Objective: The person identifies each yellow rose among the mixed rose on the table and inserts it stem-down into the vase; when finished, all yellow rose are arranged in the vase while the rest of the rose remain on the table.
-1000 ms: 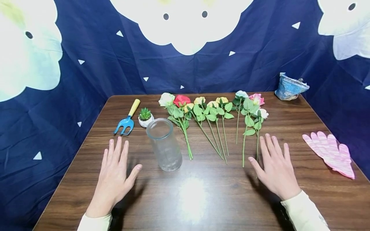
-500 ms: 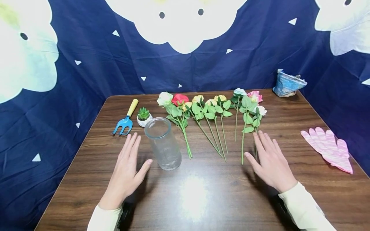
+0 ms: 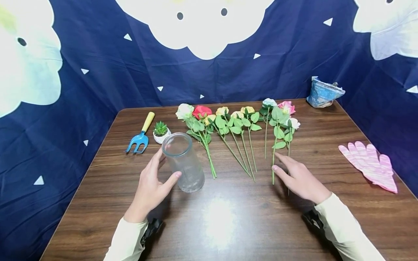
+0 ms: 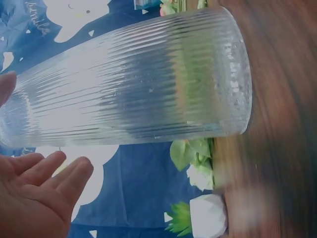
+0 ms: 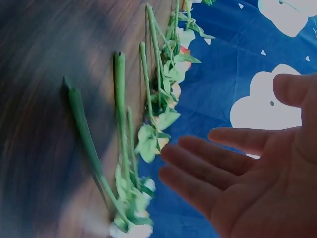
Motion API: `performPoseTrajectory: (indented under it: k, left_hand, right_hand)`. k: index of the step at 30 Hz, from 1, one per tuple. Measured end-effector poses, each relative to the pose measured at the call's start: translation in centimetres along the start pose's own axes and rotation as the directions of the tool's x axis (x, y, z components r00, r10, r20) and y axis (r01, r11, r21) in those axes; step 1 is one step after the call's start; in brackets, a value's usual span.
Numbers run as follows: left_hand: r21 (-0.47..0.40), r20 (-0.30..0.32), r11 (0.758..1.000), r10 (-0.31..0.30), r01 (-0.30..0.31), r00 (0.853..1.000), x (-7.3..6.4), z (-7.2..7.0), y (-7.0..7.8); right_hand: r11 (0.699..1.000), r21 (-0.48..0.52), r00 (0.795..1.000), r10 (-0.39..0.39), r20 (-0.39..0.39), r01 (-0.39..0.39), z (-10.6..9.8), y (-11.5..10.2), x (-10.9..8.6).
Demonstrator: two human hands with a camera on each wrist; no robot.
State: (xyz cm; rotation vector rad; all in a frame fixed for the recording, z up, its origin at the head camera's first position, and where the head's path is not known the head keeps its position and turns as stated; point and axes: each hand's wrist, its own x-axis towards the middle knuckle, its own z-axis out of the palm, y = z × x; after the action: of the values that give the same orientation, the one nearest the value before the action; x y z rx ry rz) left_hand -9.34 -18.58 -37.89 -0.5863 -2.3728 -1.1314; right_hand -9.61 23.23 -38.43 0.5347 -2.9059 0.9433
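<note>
A clear ribbed glass vase (image 3: 189, 170) stands upright on the wooden table (image 3: 228, 210). My left hand (image 3: 151, 190) is at its left side, thumb in front and fingers partly behind it. In the left wrist view, a gap shows between the fingers (image 4: 74, 181) and the glass. My right hand (image 3: 302, 181) hovers over the stems of a pink rose (image 3: 286, 107) and a white rose (image 3: 292, 123), holding nothing. Its fingers (image 5: 208, 163) are extended and apart from the stems in the right wrist view. A pale blue rose (image 3: 269, 103) lies just left of these.
Several yellow roses (image 3: 247, 110) lie mid-table, beside a red rose (image 3: 201, 112) and another white rose (image 3: 184, 111). Behind the vase sit a potted succulent (image 3: 161, 132) and a blue hand fork (image 3: 138, 139). A pink glove (image 3: 370, 165) and blue bag (image 3: 324, 93) are at right.
My left hand has moved right, from the open table to the vase's side, its fingers now reaching around it. My right hand has shifted slightly left over the rose stems, turning inward.
</note>
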Motion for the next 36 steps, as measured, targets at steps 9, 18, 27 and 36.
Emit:
performPoseTrajectory:
  k: [9,18,27,36]
  left_hand:
    - [-0.062,-0.064,0.998,0.003,-0.007,0.998,0.4,0.5,0.1]
    - [-0.079,-0.063,0.997,0.001,-0.006,0.998,0.4,0.5,0.1]
    - [-0.098,-0.039,0.994,-0.046,0.042,0.998,0.1,0.4,0.1]
    - [-0.118,-0.037,0.992,-0.042,0.037,0.998,0.1,0.5,0.1]
  right_hand:
    - [0.972,0.2,0.992,0.119,0.045,-0.125,-0.4,0.1,3.1]
    - [0.852,0.452,0.959,0.18,0.22,-0.264,-0.1,1.1,7.1]
    - [0.772,0.503,0.914,0.254,0.318,-0.389,0.7,1.9,10.2]
    - [0.696,0.562,0.889,0.274,0.368,-0.447,1.3,2.4,11.3]
